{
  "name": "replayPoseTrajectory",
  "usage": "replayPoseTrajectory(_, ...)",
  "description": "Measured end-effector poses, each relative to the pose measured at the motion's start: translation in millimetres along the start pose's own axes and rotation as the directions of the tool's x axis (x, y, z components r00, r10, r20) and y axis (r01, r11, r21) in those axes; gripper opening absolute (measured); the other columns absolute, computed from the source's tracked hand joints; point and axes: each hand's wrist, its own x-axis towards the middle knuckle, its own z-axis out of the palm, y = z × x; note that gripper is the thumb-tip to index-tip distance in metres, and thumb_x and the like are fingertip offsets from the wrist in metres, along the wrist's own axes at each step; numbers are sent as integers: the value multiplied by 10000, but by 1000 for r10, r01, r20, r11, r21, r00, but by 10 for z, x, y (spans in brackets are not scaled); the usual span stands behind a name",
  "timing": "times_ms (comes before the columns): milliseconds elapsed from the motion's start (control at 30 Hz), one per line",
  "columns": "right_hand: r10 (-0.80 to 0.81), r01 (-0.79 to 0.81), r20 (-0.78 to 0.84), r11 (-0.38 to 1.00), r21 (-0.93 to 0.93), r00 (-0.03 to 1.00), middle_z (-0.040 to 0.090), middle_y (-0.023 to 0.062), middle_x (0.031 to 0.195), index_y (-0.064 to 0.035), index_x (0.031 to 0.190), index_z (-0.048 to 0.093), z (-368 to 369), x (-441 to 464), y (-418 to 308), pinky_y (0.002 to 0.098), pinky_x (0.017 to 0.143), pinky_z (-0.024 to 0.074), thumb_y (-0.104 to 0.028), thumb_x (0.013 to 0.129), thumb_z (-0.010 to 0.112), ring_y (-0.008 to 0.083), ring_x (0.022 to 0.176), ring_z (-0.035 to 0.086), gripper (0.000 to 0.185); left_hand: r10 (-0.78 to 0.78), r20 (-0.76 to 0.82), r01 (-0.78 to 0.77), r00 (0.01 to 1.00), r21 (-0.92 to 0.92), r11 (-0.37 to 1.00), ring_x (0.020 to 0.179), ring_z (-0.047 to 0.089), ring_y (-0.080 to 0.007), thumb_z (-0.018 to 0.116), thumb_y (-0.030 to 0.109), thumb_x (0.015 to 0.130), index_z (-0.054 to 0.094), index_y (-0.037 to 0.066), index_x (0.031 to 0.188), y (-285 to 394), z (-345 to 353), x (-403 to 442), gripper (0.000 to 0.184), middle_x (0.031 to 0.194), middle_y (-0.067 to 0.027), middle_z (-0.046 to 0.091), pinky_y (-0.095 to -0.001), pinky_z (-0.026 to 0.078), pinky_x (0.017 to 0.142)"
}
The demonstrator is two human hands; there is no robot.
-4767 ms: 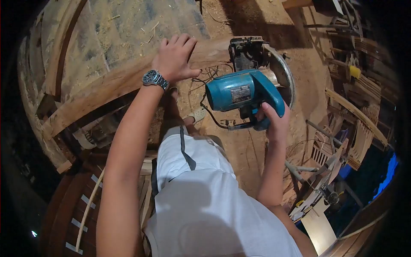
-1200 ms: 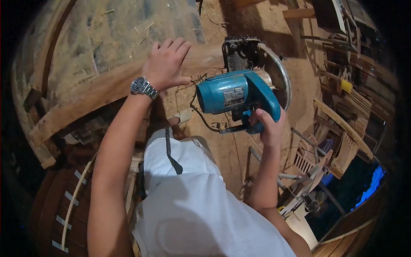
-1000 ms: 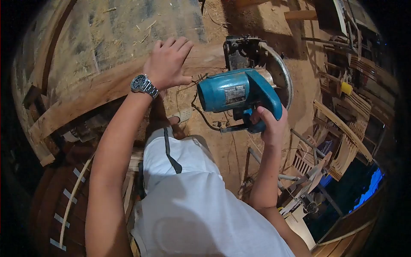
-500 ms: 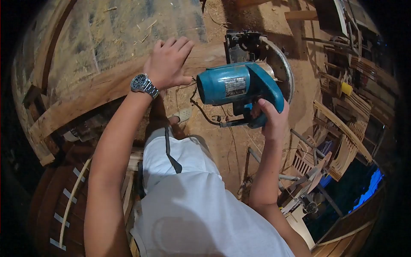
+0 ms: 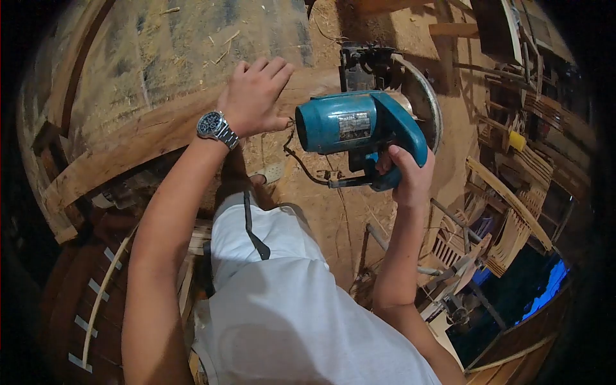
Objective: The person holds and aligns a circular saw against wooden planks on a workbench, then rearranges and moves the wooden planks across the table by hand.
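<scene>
My right hand (image 5: 410,174) is wrapped round the rear handle of a teal circular saw (image 5: 340,122). The saw's motor housing points left, and its round blade guard (image 5: 423,96) is on the far right side. My left hand (image 5: 258,95) lies with fingers stretched out over the edge of a wooden workbench (image 5: 173,125), its thumb close to the motor's end. On that wrist is a metal watch (image 5: 215,127). A dark power cord (image 5: 295,155) hangs in a loop below the motor. The blade itself is mostly hidden.
Wood slivers and sawdust lie on the benchtop (image 5: 212,38). To the right, curved slatted wooden pieces (image 5: 520,221) are piled near metal tubes (image 5: 455,215). At lower left is a dark wooden panel with pale strips (image 5: 96,289). A sandal (image 5: 274,172) shows on the dusty floor.
The view has shifted slightly, so the background on the right sits a little differently. Both hands and the saw hold nearly the same positions.
</scene>
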Motion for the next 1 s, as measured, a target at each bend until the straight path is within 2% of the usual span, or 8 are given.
replayPoseTrajectory(433,0,-1,-9,1000,-6,1000,619,62,689,36,970,634,30,105,-77,288,557,486,-128,859,709,140,574,587,212,28,-38,-29,999,-12,1000,1213,556,-313,845,365,563,523,47,1381,0,-9,16,935,1350,-141,568,-433,435,981)
replayPoseTrajectory(700,-34,33,-35,999,-11,999,618,59,702,33,966,640,87,136,-110,291,545,484,-137,860,726,138,577,587,218,6,-7,-6,1000,-28,1000,1228,549,-310,828,304,555,525,48,1378,33,-4,-24,914,1342,-139,564,-423,432,971)
replayPoseTrajectory(900,-84,80,-50,995,-67,995,617,51,710,15,940,651,198,524,-234,286,537,468,-157,858,736,138,575,583,209,-5,-9,5,1000,-33,999,1233,549,-307,839,318,556,527,60,1374,24,-13,-9,913,1318,-124,572,-430,423,963)
replayPoseTrajectory(1000,-113,111,-96,993,-26,989,618,51,711,12,931,652,177,594,-225,283,537,466,-168,854,742,140,572,580,216,-28,-12,28,1000,-24,999,1213,555,-308,843,335,564,525,69,1374,22,0,-22,910,1315,-117,571,-438,420,961)
